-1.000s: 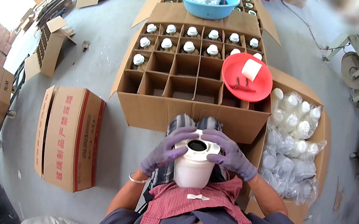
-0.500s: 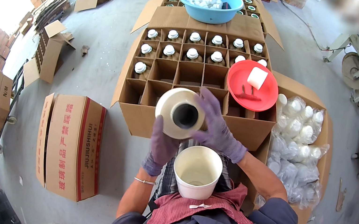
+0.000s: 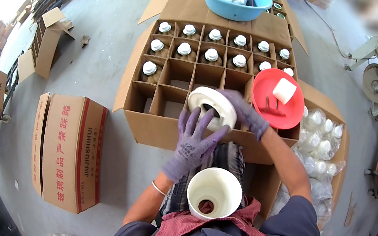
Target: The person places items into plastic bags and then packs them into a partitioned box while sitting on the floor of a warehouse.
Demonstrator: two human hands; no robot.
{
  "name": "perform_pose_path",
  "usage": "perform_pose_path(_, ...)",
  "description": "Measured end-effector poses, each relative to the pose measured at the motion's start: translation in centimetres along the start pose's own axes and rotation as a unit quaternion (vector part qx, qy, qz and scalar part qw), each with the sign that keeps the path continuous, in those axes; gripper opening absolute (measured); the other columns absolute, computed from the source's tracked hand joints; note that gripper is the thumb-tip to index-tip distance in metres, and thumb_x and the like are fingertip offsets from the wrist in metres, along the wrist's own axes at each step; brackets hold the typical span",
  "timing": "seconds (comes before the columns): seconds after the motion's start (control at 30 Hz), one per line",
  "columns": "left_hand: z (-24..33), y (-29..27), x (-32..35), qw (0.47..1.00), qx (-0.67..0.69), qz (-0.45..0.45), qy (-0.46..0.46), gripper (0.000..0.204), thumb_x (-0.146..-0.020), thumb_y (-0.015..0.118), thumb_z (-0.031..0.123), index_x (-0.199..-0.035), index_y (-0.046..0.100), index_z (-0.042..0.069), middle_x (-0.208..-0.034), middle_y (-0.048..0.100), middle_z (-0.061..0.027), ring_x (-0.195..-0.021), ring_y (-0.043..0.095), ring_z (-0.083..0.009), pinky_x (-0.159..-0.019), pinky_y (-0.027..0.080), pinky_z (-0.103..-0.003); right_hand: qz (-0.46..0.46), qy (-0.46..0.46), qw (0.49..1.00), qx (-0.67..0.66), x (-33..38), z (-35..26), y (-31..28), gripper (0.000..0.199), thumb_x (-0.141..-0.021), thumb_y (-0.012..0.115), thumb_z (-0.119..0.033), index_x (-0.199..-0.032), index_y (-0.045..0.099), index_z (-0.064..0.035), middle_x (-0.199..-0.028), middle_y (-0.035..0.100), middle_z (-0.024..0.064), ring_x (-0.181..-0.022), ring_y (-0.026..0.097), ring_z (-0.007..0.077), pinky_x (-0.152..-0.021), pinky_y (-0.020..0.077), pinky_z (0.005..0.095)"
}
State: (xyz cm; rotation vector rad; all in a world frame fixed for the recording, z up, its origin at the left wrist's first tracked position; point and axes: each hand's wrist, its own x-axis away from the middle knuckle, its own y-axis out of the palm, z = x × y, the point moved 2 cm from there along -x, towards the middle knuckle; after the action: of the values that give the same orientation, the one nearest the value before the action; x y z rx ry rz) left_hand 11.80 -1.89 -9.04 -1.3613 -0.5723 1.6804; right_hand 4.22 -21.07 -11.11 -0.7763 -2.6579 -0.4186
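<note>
On my feed, purple-gloved left hand grips near edge of white round plastic piece with central hole, fingers fanned across it, thumb apart. Purple-gloved right hand, blurred, lies over right rim; I cannot tell how its fingers close. Piece tilted, above front cells of brown divided cardboard carton. Open white plastic cup stands on wearer's lap, apart from piece. White-capped bottles occupy rear rows. Shallow red plastic basin, over carton's right side, holds white cylinder.
</note>
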Motion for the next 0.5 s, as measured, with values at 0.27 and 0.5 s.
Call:
perform_pose_path(0.27, 1.0, 1.0, 4.3, 0.815, 0.511, 0.010, -0.271, 0.032, -0.097, 0.045, 0.010, -0.123, 0.059, -0.002, -0.120, 0.064, -0.0155, -0.114, 0.060, -0.0268, -0.100, 0.044, -0.033, 0.316, -0.226, 0.451, 0.803, -14.7, -6.2, -6.0, 0.037, -0.079, 0.064, -0.046, -0.094, 0.066, -0.0122, -0.095, 0.067, 0.0136, -0.080, 0.065, 0.0323, -0.072, 0.0486, 0.0515)
perform_pose_path(0.5, 0.1, 2.5, 4.6, 0.671, 0.635, 0.095, -0.371, 0.039, -0.103, 0.040, 0.019, -0.134, 0.051, -0.003, -0.129, 0.059, -0.0165, -0.119, 0.058, -0.0267, -0.105, 0.043, -0.038, 0.017, -0.450, 0.609, 0.653, -23.8, -0.7, 14.0, 0.037, -0.072, 0.071, -0.017, -0.106, 0.057, -0.0145, -0.103, 0.061, 0.0181, -0.087, 0.064, 0.0290, -0.072, 0.0535, 0.0406)
